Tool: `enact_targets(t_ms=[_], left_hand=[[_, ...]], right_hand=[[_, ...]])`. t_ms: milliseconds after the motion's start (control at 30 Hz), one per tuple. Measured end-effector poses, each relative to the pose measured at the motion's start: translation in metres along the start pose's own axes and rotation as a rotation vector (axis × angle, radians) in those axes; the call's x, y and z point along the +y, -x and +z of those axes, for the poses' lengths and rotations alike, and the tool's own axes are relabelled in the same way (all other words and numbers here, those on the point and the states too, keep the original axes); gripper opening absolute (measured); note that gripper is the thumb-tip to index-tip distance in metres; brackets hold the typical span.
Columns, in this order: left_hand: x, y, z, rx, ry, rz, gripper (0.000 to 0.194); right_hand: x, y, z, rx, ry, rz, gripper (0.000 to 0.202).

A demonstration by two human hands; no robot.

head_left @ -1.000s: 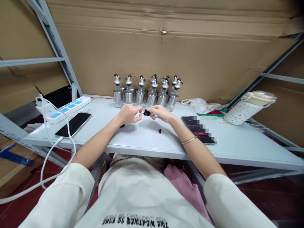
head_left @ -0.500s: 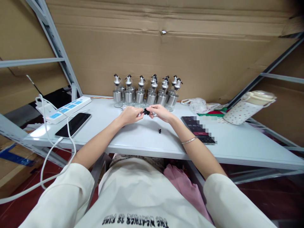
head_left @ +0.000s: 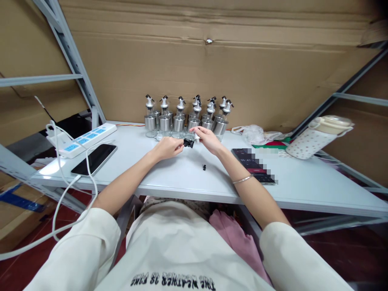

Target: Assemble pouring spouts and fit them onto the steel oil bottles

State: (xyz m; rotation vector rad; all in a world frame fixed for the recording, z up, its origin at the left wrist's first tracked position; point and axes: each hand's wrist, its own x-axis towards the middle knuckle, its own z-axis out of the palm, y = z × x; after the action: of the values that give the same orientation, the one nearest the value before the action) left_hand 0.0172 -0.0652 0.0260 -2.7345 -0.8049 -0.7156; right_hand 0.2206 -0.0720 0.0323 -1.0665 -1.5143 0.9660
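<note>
My left hand [head_left: 168, 148] is closed on a small black part [head_left: 188, 143] that sticks out to the right of its fingertips. Just right of it, my right hand [head_left: 206, 139] has its fingers closed around a small whitish piece [head_left: 197, 137], partly covered by the fingers. The two hands are a little apart above the white table [head_left: 169, 173]. A tiny black piece [head_left: 204, 167] lies on the table below my right hand. Behind the hands stand several glass-and-metal bottles [head_left: 164, 123] with silver and black spouts.
At the left are a power strip [head_left: 87, 139], a phone [head_left: 94, 160] and white cables. A second phone [head_left: 253, 166], a plastic bag [head_left: 254, 133] and a dotted tumbler [head_left: 309, 139] are at the right. A cardboard wall [head_left: 151, 60] closes off the back.
My right hand has moved slightly up and away from the black part, and a whitish piece now shows in its fingers. My left hand has hardly moved and keeps the black part.
</note>
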Motion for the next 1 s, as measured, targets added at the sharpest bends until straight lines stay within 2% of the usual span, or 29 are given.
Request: enact_targets(t_ms=[267, 533, 1000], left_hand=[[-0.0001, -0.0002, -0.0019, 0.035, 0.020, -0.003, 0.021], [-0.0018, -0.0004, -0.0022, 0.046, 0.015, -0.034, 0.021], [-0.0022, -0.0001, -0.0017, 0.081, 0.067, -0.049, 0.017]], right_hand=[[-0.0009, -0.0011, 0.0034, 0.159, -0.112, -0.012, 0.037], [-0.0023, 0.0010, 0.0081, 0.086, -0.201, 0.032, 0.041], [-0.0013, 0.0020, 0.0069, 0.039, -0.269, 0.092, 0.039]])
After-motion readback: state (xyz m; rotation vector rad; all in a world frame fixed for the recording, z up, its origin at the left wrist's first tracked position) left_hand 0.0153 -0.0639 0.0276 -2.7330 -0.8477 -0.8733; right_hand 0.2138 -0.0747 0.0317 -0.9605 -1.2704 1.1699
